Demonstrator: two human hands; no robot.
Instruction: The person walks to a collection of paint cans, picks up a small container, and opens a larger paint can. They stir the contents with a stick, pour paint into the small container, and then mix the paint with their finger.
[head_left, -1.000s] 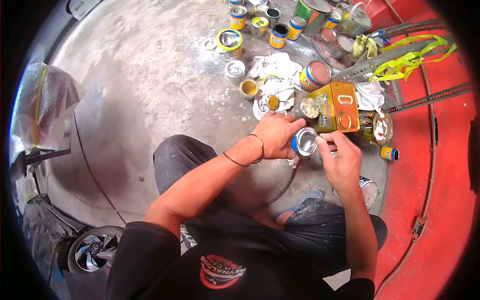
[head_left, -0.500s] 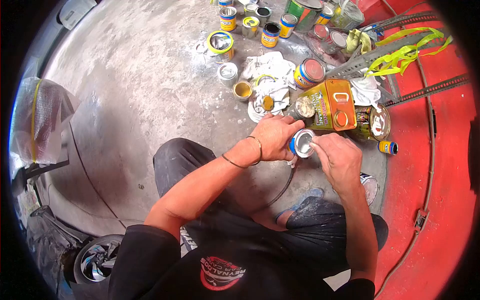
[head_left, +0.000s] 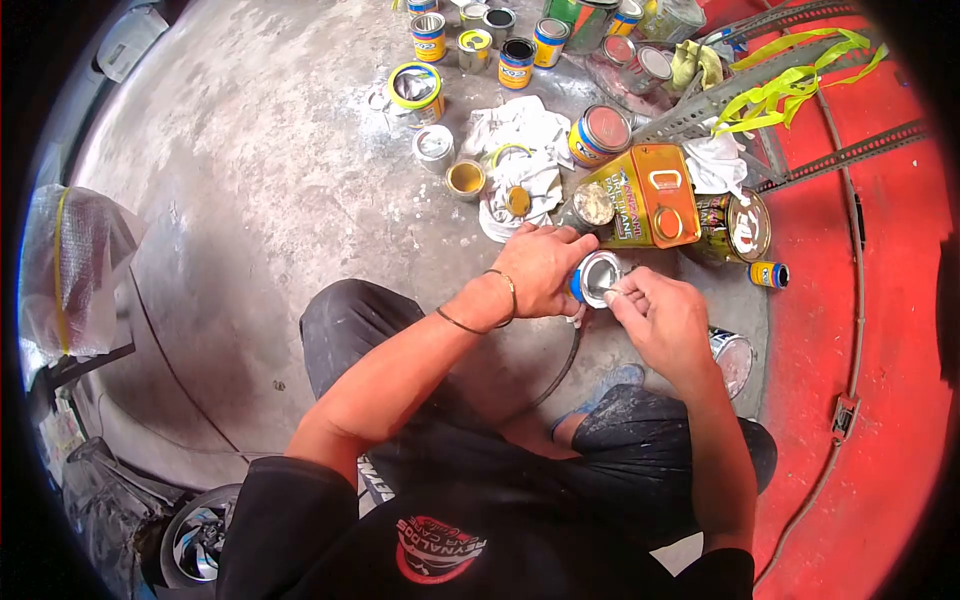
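Note:
My left hand [head_left: 540, 268] is wrapped round a small blue-sided can [head_left: 602, 279] with a silver rim and grey contents. At the can's right side my right hand [head_left: 660, 315] is closed in a pinch on a thin stick [head_left: 613, 291], whose end reaches into the can's mouth. Just beyond the can stands a yellow rectangular tin [head_left: 650, 195], with a jar with a crusted whitish top [head_left: 593, 203] at its left. A white rag [head_left: 520, 150] lies behind my left hand, with a brown round lid [head_left: 518, 201] on it.
An open can of brown paint [head_left: 465, 179] and a white-topped can [head_left: 433, 148] stand left of the rag. Several more cans are farther back. A red panel [head_left: 890, 330] and a hose [head_left: 853, 380] run along the right. A wrapped object [head_left: 80, 270] is at far left.
My right hand has shifted slightly and its pinch is now lower beside the can, with the stick more visible. The whole view has moved slightly. My left hand keeps its hold.

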